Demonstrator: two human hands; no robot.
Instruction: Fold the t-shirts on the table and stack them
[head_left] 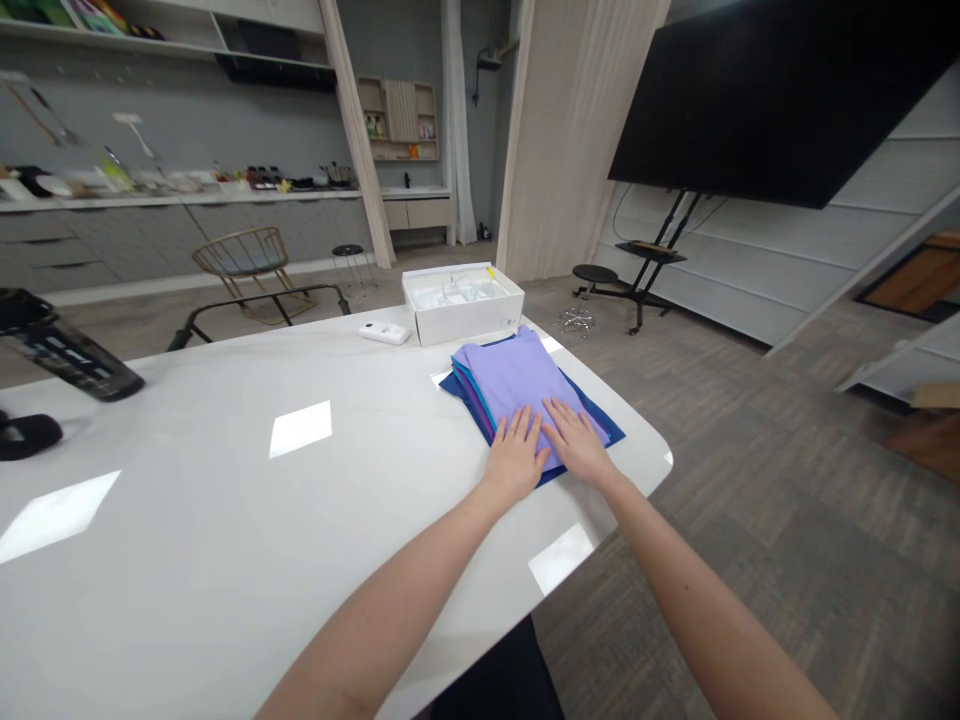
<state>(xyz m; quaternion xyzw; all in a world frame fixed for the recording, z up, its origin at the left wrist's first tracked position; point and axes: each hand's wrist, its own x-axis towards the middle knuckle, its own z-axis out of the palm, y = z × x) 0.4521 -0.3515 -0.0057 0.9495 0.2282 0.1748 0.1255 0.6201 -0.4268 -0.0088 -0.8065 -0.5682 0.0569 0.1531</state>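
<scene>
Resting hands: I lay my left hand and right hand flat, gripping nothing, on the lilac cloth.
Cloth stack: on the table, beside the white box; I judge layering done.
Dark blue cloth: juts out, unsquared.

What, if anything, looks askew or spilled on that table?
The dark blue cloth looks askew: its corners jut out from under the lavender cloth on both sides, so the edges don't line up. I see no spill on the table.
</scene>
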